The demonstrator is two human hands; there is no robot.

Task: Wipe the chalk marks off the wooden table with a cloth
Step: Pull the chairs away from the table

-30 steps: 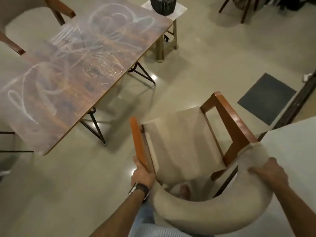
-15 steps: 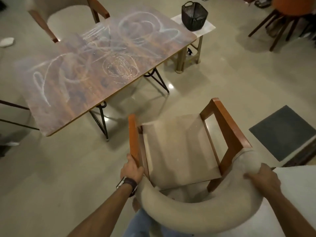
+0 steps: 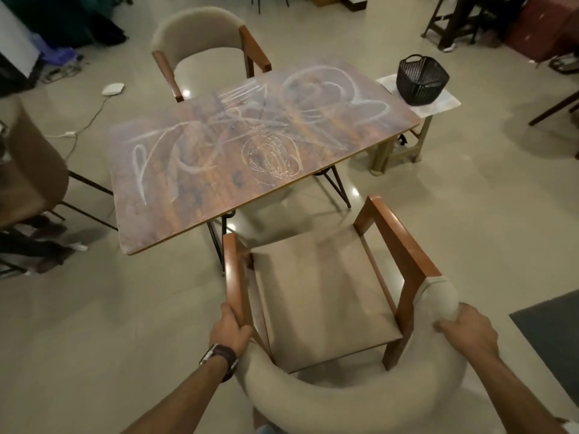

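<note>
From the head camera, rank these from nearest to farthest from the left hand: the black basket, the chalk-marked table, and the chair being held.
1. Chair: the left hand grips its wooden armrest.
2. Chalk-marked table: just ahead, beyond the chair.
3. Black basket: far right, on a small side table past the table's far end.

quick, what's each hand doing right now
Left hand: closed on the chair's wooden left armrest.
Right hand: closed on the chair's padded backrest.

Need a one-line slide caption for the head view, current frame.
Both hands grip a beige armchair, left hand on its wooden arm, right hand on the backrest, facing the chalk-marked wooden table.
</note>
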